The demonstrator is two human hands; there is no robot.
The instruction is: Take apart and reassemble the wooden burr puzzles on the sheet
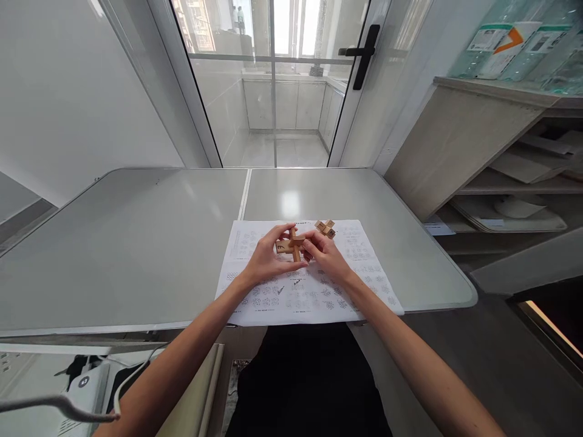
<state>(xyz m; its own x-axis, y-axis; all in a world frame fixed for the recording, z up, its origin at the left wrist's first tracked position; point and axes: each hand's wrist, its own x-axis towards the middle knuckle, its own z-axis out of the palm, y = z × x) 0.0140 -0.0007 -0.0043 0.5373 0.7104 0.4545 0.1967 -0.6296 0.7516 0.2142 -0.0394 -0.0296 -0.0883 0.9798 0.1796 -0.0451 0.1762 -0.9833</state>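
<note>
A wooden burr puzzle, made of interlocking sticks, is held between both hands above the printed sheet. My left hand grips it from the left, with fingers at its top and the thumb at the lower end of an upright stick. On the right side, my right hand pinches the puzzle with thumb and fingers; its far fingers are partly hidden. Just beyond that hand, a second wooden burr puzzle rests at the sheet's back edge. Small puzzle diagrams and handwritten marks cover the paper.
The grey table spreads to both sides, with a seam running back from the sheet. A glass door stands behind it. On the right is a wooden shelf topped with plastic bottles. A white cable hangs at lower left.
</note>
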